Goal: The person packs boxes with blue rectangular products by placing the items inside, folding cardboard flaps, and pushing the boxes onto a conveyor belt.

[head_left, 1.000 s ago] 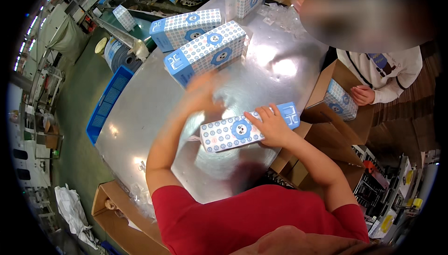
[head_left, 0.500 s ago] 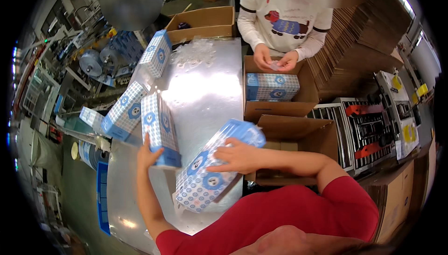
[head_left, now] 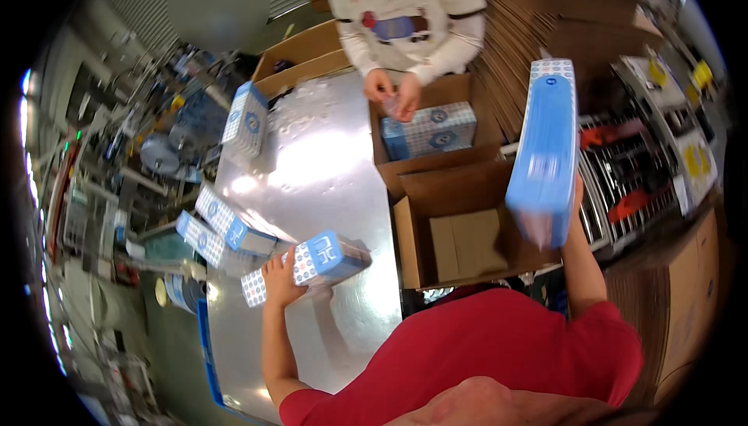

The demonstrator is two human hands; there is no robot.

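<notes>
My right hand (head_left: 577, 196) holds up a long blue-and-white patterned package (head_left: 545, 137) at the right, above the conveyor side of the open carton. Most of that hand's fingers are hidden behind the package. Over the metal table, my left hand (head_left: 282, 278) is closed around a second such package (head_left: 319, 258), which lies tilted with its blue end pointing right. Just beyond my left hand, two more packages rest at the table's left edge, one of them a white-and-blue package (head_left: 234, 223). Below the raised package, the open carton (head_left: 409, 243) shows its bare cardboard bottom.
Across the table a co-worker's hands (head_left: 397, 98) pinch a small clear piece over another carton (head_left: 491, 130) with a package inside. Clear scraps (head_left: 308, 106) lie on the metal table (head_left: 351, 192). Another package (head_left: 245, 122) stands at the far left. A roller conveyor (head_left: 596, 215) is at right.
My right hand has lifted its package off the table and carried it right. My left hand has tipped the other package from upright onto its side. The view has shifted.
</notes>
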